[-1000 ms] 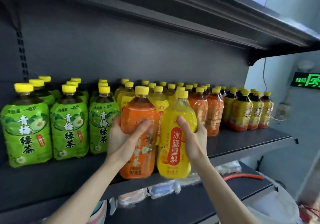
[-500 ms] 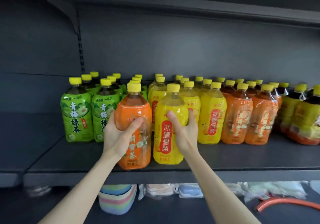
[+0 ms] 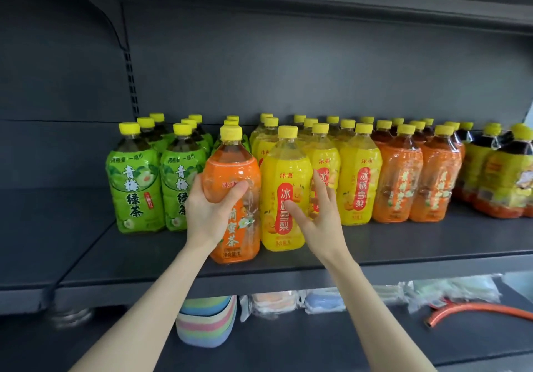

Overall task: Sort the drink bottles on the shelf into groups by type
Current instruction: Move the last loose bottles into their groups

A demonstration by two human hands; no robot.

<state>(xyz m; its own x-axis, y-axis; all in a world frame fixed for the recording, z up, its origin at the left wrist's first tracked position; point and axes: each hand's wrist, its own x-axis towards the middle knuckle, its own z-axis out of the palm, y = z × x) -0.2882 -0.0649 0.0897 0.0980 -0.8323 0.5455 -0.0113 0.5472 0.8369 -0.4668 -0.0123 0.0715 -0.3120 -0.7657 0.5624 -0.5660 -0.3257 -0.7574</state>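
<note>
My left hand (image 3: 212, 207) grips an orange-labelled bottle (image 3: 235, 175) that stands at the front of the dark shelf (image 3: 403, 245). Right beside it stands a yellow-labelled bottle (image 3: 284, 170). My right hand (image 3: 318, 213) is spread open against that bottle's right side, fingers apart, no longer wrapped round it. Behind stand groups with yellow caps: green tea bottles (image 3: 132, 181) on the left, yellow bottles (image 3: 359, 181) in the middle, orange bottles (image 3: 398, 181) to their right, and dark-liquid bottles with yellow labels (image 3: 501, 178) at the far right.
The shelf's left part (image 3: 57, 221) is bare, with a slotted upright (image 3: 131, 83) behind. On the lower shelf lie a stack of pastel bowls (image 3: 206, 322), wrapped packets (image 3: 274, 302) and an orange hose (image 3: 476, 311).
My right hand has let go of the yellow bottle and opened its fingers. The left hand keeps its grip on the orange bottle. The view has turned to face the shelf squarely.
</note>
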